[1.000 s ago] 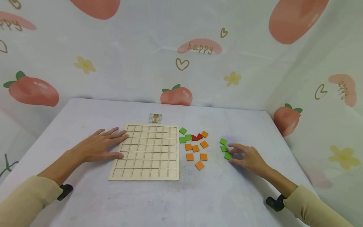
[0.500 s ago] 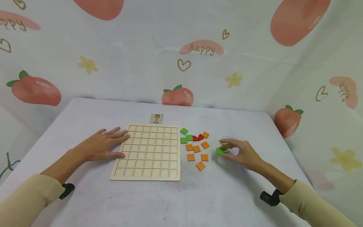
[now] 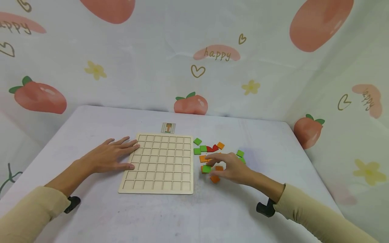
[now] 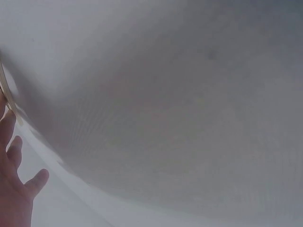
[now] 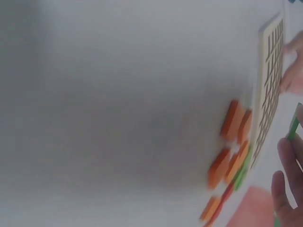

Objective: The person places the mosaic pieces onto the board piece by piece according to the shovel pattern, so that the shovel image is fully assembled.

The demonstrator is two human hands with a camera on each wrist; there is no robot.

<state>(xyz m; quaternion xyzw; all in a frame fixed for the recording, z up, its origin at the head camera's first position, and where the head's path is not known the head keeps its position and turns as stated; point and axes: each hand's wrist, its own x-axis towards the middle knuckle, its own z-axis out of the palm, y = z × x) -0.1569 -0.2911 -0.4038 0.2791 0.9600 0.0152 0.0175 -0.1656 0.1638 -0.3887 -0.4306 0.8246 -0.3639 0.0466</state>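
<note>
My left hand lies with spread fingers on the left edge of a wooden grid board. My right hand pinches a green square tile between thumb and fingers, above the orange tiles and right of the board. In the right wrist view the pinched green tile shows edge-on at the fingertips. Several orange square tiles lie under and around this hand, some partly hidden by it. Fingers and thumb of the left hand appear at the left of the left wrist view, by the board's edge.
Green tiles and red curved pieces lie beside the board's upper right. Two more green tiles sit behind the right hand. A small pattern card lies beyond the board. A printed cloth backdrop rises behind the white table.
My right hand picked up a green tile from the group at the right and carried it left over the orange tiles. The left hand has stayed on the board.
</note>
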